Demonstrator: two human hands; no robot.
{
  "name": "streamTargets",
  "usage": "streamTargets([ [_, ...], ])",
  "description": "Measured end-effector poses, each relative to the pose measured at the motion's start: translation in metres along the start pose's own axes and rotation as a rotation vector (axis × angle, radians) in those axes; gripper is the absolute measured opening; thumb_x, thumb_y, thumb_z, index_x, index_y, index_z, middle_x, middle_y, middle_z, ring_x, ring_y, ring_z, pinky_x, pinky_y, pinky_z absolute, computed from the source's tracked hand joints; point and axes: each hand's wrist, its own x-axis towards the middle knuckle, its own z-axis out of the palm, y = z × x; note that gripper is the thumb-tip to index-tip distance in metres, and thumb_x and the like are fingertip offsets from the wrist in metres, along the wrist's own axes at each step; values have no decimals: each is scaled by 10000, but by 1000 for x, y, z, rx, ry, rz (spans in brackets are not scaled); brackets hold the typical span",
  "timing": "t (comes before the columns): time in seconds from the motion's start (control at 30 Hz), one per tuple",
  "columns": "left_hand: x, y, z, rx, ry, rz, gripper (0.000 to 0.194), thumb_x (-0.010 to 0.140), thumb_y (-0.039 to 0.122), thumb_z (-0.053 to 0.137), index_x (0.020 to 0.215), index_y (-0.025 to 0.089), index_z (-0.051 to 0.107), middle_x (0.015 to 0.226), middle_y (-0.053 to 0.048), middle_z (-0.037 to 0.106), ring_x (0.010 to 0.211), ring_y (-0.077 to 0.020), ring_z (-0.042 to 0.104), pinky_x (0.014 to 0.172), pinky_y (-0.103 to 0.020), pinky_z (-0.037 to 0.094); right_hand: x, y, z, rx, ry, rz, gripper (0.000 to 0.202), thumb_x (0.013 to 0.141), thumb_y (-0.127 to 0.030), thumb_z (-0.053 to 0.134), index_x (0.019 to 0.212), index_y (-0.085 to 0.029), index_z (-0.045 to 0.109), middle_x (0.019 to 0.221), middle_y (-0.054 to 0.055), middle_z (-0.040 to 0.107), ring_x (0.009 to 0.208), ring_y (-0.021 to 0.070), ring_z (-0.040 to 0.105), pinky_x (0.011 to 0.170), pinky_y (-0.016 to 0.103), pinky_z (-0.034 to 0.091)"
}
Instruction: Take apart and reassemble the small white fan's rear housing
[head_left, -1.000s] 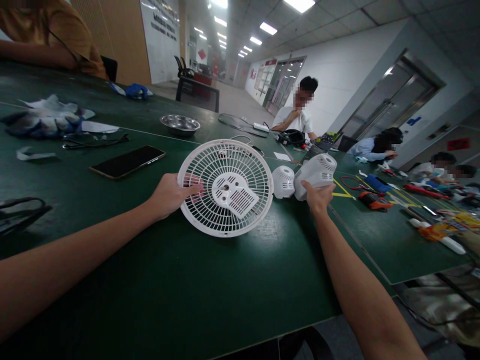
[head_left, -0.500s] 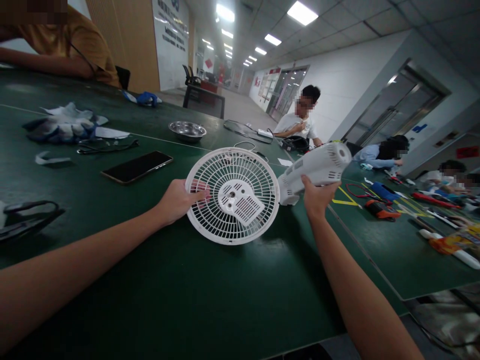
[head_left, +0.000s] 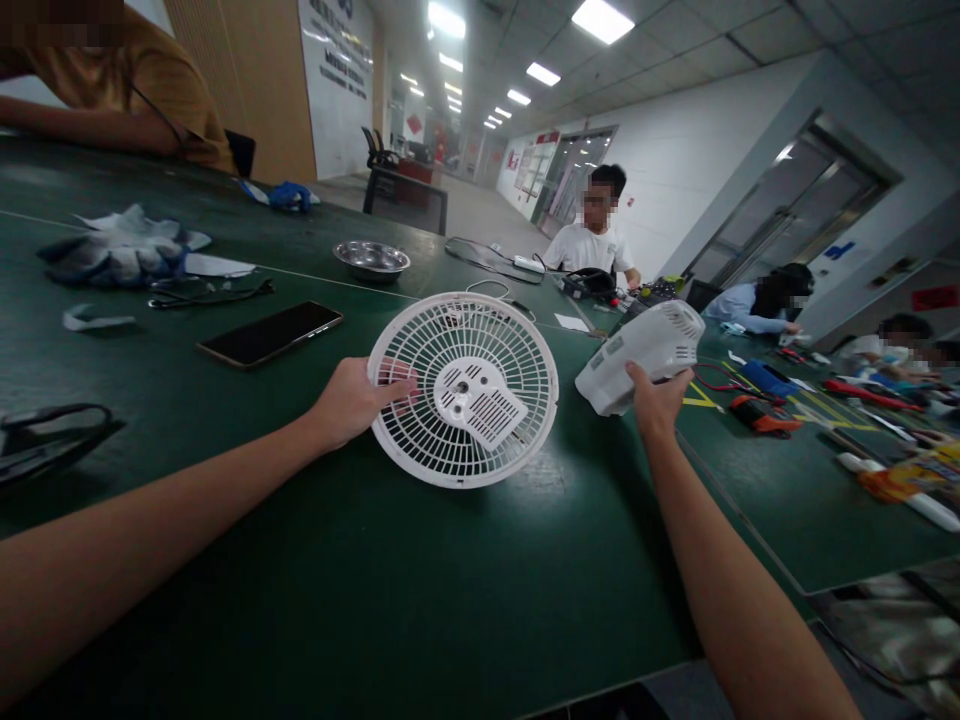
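Note:
A round white fan grille (head_left: 491, 400) with radial bars and a solid hub plate is tilted up above the green table. My left hand (head_left: 352, 405) is closed on its left rim, thumb in front and fingers showing through the bars. To the right, my right hand (head_left: 660, 395) grips a white plastic fan housing (head_left: 637, 350) with vent slots at its upper end. A gap separates the housing from the grille. Part of the housing's underside is hidden by my fingers.
Left of the grille lie a phone (head_left: 271, 333), work gloves (head_left: 124, 250) and a metal bowl (head_left: 371, 260). A multimeter (head_left: 763, 416) and several tools lie on the right. A person in a white shirt (head_left: 592, 245) sits across the table (head_left: 360, 590); others sit farther off.
My right hand has moved the housing slightly right and turned it, widening the gap to the grille. The grille and my left hand stay almost in place.

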Motion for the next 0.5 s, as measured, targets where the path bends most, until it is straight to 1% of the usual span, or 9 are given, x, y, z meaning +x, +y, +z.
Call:
streamTargets([
  [0.1,1,-1,0,0,2,-6,207,846,334,793,1010,213,759,947,-66,806,847,-254,775,775,-412,637,4,8,-2,95,10,-68,749,646,-490,821,1246,-207,471,1225,121,683,1082,283,691,982,477,540],
  [0.2,0,1,1,-14,16,-6,197,840,325,801,996,212,761,945,-74,805,836,-257,774,772,-415,634,6,8,-1,132,24,-127,734,660,-510,813,1230,-173,499,1220,142,677,1083,286,689,976,471,543],
  [0.27,-2,3,2,-22,19,-15,180,837,318,803,980,214,766,944,-83,806,836,-263,775,773,-418,631,6,7,-1,141,16,-133,750,666,-514,809,1248,-162,492,1228,144,669,1096,285,684,987,476,538],
  [0.4,-4,7,3,-39,28,-47,179,817,303,817,970,217,779,949,-88,808,847,-273,777,776,-423,630,8,5,-1,182,-3,-130,759,706,-483,767,1310,-183,420,1293,139,631,1147,265,665,1031,475,518],
  [0.5,-3,6,3,-43,36,-56,171,812,292,821,962,221,781,938,-84,807,836,-268,773,767,-416,629,7,0,-5,160,25,-179,754,714,-443,756,1321,-201,381,1346,145,596,1203,262,637,1059,476,500],
])
